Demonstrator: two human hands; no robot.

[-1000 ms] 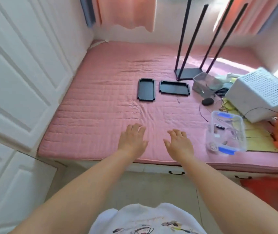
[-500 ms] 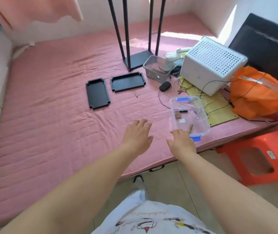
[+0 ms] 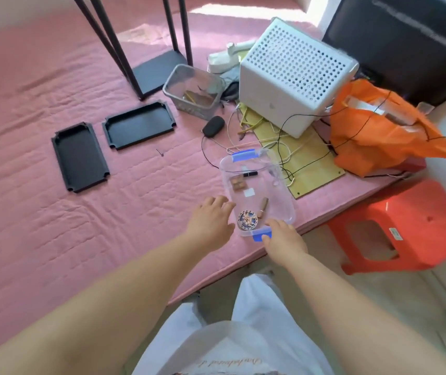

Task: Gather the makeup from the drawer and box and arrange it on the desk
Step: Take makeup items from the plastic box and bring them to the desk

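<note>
A clear plastic box [image 3: 284,193] with blue clasps lies on the pink quilted mat near its front edge. Inside it are a round patterned compact [image 3: 247,220], a brown palette [image 3: 237,183], a black lipstick [image 3: 250,174] and a brown tube [image 3: 263,204]. My left hand [image 3: 211,224] hovers at the box's left side, fingers spread and relaxed. My right hand [image 3: 284,240] touches the near blue clasp [image 3: 261,234], fingers loosely bent; nothing is held.
Two black trays [image 3: 79,156] [image 3: 139,125] lie on the pink mat [image 3: 54,226]. A black stand base [image 3: 151,77], grey mesh basket [image 3: 193,90], white perforated box [image 3: 295,77], orange bag [image 3: 379,133], cables and a yellow board [image 3: 308,158] crowd the right. An orange stool [image 3: 406,226] stands beside.
The view has swung right and closer to the box. Both hands have moved forward to the clear box; the right hand now reaches its near blue clasp.
</note>
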